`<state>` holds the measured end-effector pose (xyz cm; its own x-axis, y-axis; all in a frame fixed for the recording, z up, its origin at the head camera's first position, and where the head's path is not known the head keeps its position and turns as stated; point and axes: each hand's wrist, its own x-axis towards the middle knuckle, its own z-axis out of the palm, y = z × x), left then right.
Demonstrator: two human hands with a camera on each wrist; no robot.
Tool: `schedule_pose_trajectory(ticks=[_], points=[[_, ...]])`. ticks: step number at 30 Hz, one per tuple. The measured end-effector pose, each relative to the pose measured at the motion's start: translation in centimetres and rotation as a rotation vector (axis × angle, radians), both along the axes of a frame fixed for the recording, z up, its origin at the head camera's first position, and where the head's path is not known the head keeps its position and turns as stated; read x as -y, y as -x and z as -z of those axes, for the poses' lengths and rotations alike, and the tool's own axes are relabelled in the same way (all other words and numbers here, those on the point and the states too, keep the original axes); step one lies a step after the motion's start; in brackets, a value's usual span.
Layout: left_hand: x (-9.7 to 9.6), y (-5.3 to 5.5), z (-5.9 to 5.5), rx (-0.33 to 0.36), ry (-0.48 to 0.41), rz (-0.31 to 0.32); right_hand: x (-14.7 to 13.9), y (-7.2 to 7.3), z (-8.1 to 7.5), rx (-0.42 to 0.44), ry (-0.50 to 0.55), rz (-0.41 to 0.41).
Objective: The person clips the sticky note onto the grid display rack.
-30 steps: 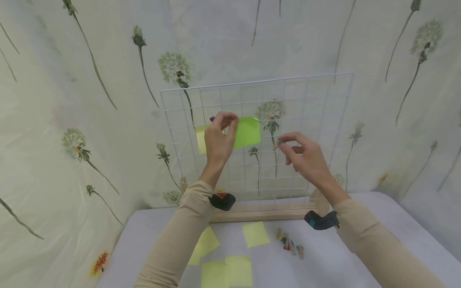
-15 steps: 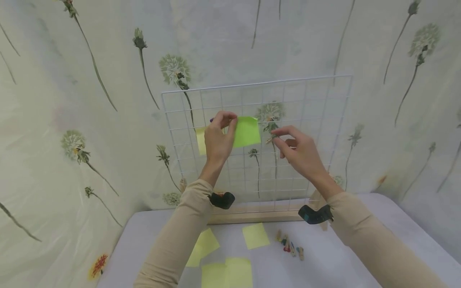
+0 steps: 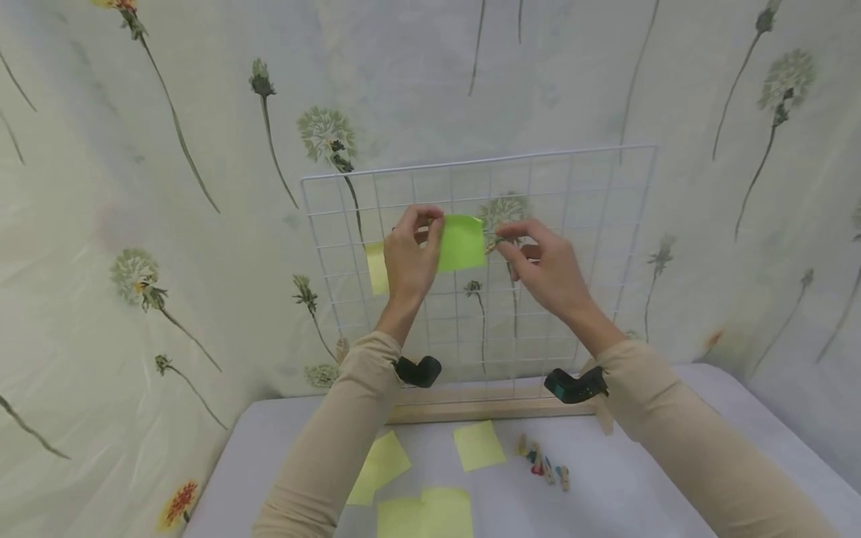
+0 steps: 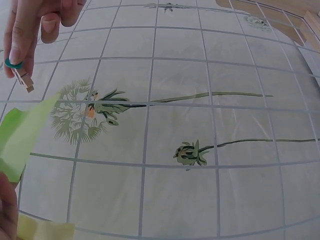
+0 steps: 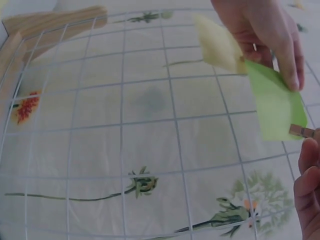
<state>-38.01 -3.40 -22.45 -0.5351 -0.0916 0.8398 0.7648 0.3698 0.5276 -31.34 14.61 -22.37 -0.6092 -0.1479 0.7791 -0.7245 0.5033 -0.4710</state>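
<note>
Two bare hands at one white wire grid (image 4: pixel 144 165), head & wrist views. One green note (image 3: pixel 460 243) is held at its upper L edge by the L hand (image 3: pixel 412 258), pinched btw. thumb & curled fingers; most of the sheet is left exposed to the R of the fingertips, in front of the grid. One clothespin (image 4: pixel 23 80) is gripped by the R hand (image 3: pixel 548 265): its green end is pressed btw. thumb & index finger, w/ the wooden tip projecting from the fingers toward the note's R edge. In the R wrist view the tip is seen overlapping that edge; whether the sheet is touched can't be told.

Counts: one pale yellow note (image 3: pixel 377 267) is seen at the grid, just L of the L hand & partly hidden by it. On the table (image 3: pixel 639 478), approx. five loose pegs (image 3: pixel 548 471) are clustered in a short row; exact no. is obscured by overlap. Of the yellow table notes, one single sheet (image 3: pixel 479 445) is placed near the wooden base (image 3: pixel 484 411), a front pair (image 3: pixel 446 515) is laid side by side, & what appear to be two overlapping sheets (image 3: pixel 389 459) are partly covered by the L sleeve (image 3: pixel 336 441). Two dark wrist units are worn, i.e. one per wrist. The grid is backed by a flower-printed backdrop (image 3: pixel 403 82).
</note>
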Motion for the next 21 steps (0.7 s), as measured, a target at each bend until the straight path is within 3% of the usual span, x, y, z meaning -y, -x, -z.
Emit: schedule_pose_trajectory(ticks=[13, 21], points=[[-0.3, 0.3, -0.5, -0.001, -0.007, -0.045, 1.0, 0.7, -1.6, -0.005, 0.038, -0.002], [-0.1, 0.3, -0.5, 0.011, -0.016, -0.059, 1.4, 0.7, -1.8, -0.026, 0.063, -0.015]])
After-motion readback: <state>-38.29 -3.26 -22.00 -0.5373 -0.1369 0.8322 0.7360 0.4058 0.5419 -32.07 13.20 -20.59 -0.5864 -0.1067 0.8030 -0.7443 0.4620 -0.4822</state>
